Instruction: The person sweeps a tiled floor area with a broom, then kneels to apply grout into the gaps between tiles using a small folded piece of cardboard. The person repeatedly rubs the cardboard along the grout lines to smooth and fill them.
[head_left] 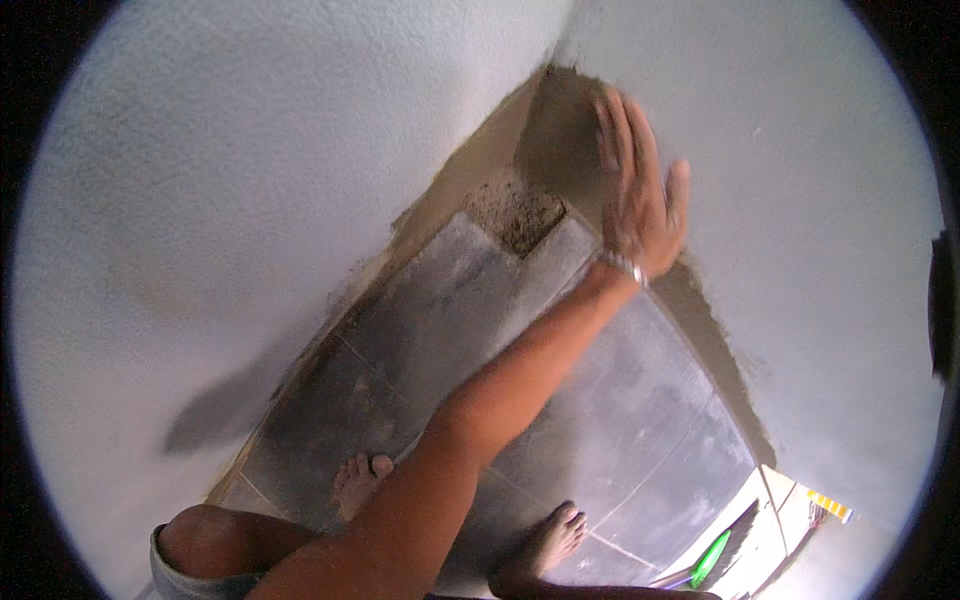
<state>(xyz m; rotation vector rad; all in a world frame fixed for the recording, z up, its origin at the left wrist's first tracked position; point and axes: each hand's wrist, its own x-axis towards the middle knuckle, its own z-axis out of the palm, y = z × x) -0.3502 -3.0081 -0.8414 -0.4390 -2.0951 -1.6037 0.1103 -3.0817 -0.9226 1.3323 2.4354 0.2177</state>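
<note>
near the corner where two pale walls (pixel 800 180) meet, the left hand (pixel 640 190), empty, fingers nearly together and thumb apart, hovers over the mortar-like patch (pixel 560 130), grey tiles (pixel 640 380) looking mostly laid, the rough gap (pixel 515 215) seemingly left unfilled.

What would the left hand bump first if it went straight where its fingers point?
Probably the right-hand pale wall; the picture can't show how near the left hand is to it.
</note>
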